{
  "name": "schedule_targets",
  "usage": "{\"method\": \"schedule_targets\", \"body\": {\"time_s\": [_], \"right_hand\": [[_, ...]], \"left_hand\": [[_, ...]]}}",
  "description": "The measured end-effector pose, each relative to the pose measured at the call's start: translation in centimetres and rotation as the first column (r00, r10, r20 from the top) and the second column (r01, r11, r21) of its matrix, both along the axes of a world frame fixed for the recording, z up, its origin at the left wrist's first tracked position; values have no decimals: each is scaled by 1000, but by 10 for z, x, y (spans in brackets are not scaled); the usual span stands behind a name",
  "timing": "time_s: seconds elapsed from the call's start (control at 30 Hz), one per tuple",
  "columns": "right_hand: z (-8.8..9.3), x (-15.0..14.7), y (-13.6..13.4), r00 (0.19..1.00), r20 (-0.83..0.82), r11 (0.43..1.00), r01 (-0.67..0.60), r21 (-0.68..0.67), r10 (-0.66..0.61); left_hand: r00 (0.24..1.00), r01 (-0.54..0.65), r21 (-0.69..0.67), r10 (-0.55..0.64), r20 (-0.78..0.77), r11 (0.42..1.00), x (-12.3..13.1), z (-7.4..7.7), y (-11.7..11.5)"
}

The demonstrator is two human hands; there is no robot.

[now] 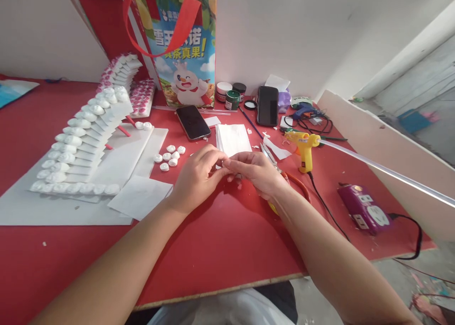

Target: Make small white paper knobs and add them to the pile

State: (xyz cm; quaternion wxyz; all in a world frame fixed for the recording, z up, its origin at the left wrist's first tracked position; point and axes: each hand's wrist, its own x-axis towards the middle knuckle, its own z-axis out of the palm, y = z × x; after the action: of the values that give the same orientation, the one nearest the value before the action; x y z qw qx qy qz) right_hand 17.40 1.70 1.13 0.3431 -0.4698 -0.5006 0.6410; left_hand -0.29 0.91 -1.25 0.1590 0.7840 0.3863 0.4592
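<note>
My left hand [197, 172] and my right hand [255, 169] meet fingertip to fingertip over the red table [220, 239], both pinched on a small white piece I can barely see between them. Just behind them lies a stack of white paper sheets [232, 138]. Several small white paper balls [169, 157] sit to the left of my left hand. Scissors with orange handles [284, 175] lie partly hidden under my right wrist.
A white stepped paper model [85, 140] stands on white sheets at left. A yellow glue gun [304, 147] and purple power strip [362, 210] are at right. Two phones [193, 122] [268, 105], paint jars [232, 96] and a printed bag [185, 54] line the back.
</note>
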Motion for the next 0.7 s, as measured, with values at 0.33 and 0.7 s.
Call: {"method": "schedule_targets", "body": {"time_s": [0.33,0.7], "right_hand": [[58,17,-17,330,912,919,-223,326,-243],[38,49,-47,-258,966,960,-272,-69,-3]], "left_hand": [[838,191,-584,179,516,789,5,-4,3],[473,564,-596,368,800,572,5,3,7]]}}
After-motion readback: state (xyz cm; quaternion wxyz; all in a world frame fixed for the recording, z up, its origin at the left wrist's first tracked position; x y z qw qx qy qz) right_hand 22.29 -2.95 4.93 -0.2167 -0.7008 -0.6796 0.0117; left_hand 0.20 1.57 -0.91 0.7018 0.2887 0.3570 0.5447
